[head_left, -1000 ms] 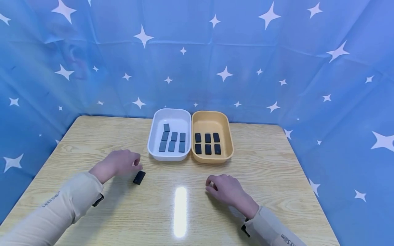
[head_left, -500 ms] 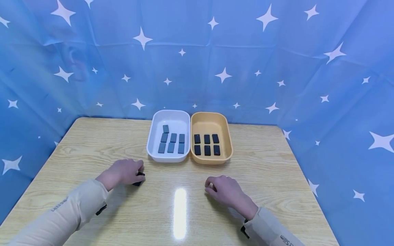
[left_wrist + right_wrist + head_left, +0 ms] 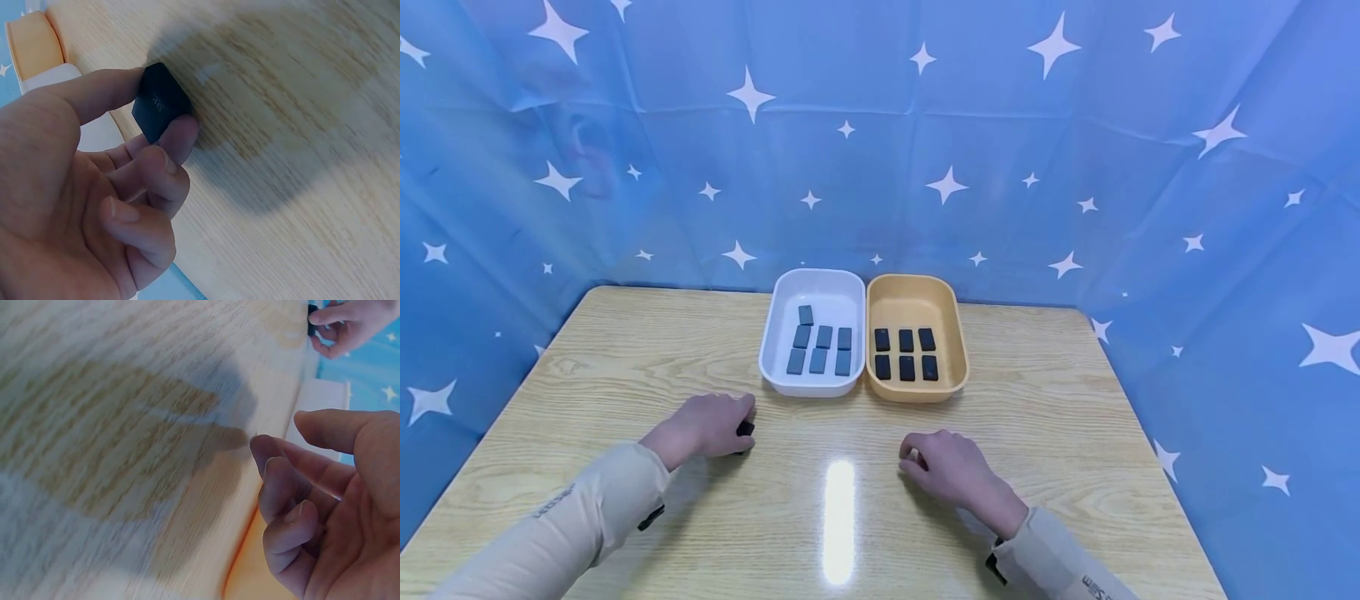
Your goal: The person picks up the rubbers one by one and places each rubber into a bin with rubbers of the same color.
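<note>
My left hand [image 3: 709, 427] pinches a small black rectangular block [image 3: 161, 103] between thumb and fingertip, left of the table's middle. Faint light lettering marks the block's face in the left wrist view, and its shadow falls on the wood close by. In the head view my fingers cover most of the block [image 3: 746, 428]. My right hand [image 3: 953, 467] hovers low over the right half of the table with loosely curled fingers. The right wrist view shows a gap between thumb and fingertip of this right hand [image 3: 325, 506], with nothing held.
Side by side at the back of the wooden table [image 3: 1045, 375] stand a white bin [image 3: 814, 388] and a yellow-orange bin [image 3: 917, 395]. Several grey blocks [image 3: 818, 360] lie in the white one, several black blocks [image 3: 906, 368] in the other. A blue star-patterned curtain [image 3: 880, 150] hangs behind.
My left hand has come down toward the front and slightly right and taken hold of the black block, which lay on the table. The right hand has stayed in place.
</note>
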{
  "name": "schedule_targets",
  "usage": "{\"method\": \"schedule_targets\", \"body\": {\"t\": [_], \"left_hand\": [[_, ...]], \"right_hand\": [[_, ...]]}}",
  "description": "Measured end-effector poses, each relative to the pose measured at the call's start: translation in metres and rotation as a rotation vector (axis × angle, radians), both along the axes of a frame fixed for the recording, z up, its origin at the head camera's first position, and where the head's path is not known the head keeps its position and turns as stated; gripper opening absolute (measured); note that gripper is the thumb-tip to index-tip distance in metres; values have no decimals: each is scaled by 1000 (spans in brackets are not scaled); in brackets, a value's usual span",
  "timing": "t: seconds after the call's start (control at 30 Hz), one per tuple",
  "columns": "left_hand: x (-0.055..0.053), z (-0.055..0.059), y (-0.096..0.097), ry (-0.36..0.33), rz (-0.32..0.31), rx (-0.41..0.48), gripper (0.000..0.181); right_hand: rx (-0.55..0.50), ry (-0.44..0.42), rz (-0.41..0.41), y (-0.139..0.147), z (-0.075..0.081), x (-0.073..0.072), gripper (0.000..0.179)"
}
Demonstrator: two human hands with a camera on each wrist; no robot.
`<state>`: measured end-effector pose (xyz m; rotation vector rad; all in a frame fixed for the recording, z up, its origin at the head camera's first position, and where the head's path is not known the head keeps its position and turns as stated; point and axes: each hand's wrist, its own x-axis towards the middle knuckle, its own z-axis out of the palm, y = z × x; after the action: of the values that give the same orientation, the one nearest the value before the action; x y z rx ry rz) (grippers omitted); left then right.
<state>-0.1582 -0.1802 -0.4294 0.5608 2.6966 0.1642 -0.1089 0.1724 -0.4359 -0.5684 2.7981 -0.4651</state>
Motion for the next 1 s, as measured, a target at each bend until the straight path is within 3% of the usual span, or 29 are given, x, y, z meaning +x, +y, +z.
{"method": "schedule_targets", "body": {"t": [0.43, 0.73, 1.0], "left_hand": [[-2, 8, 20, 18, -78, 16, 22], [-1, 26, 51, -16, -162, 60, 21], [-11, 52, 86, -86, -183, 52, 20]], "right_hand": [[0, 7, -5, 2, -2, 0, 10], [3, 11, -2, 4, -2, 1, 9], [-2, 1, -12, 4, -2, 1, 9]]}}
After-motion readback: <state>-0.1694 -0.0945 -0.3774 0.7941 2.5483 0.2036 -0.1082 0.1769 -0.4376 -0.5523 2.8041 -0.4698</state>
